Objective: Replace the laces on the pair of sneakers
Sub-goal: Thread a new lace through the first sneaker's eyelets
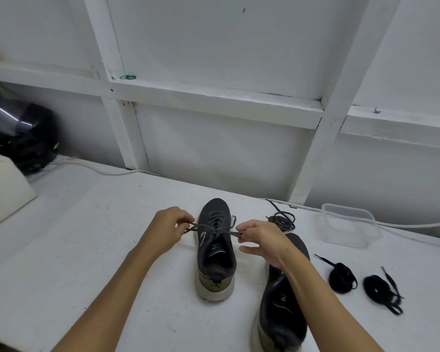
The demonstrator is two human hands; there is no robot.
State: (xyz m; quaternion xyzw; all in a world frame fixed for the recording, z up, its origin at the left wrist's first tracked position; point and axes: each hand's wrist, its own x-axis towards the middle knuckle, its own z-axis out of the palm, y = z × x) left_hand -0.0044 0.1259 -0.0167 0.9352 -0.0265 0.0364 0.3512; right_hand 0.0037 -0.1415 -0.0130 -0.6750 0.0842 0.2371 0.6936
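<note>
Landmark: laced sneaker (215, 252), stood upright on the white table (92, 250), toe toward the wall, heel toward the camera.

- Grey lace (215, 228) is threaded through its eyelets; the two ends are pulled out sideways over the tongue.
- Left hand (169, 228), just left of the sneaker: fingers curled, one lace end pinched at the fingertips.
- Right hand (261, 240), just right of the sneaker: the other lace end pinched between thumb and forefinger; lower fingers loosely extended.
- Second sneaker (281, 301) is lying right of and nearer than the landmark, partly hidden by the right forearm; whether it is laced cannot be told.
- Loose grey lace coil (282, 219) is seen right of the sneaker's toe.
- Two black lace bundles (342, 276) (381, 290) are placed further right, apart from each other.
- Clear plastic container (348, 224) is set far right, near the wall.
- Black helmet (18, 133) is located far left, at the table's back.
</note>
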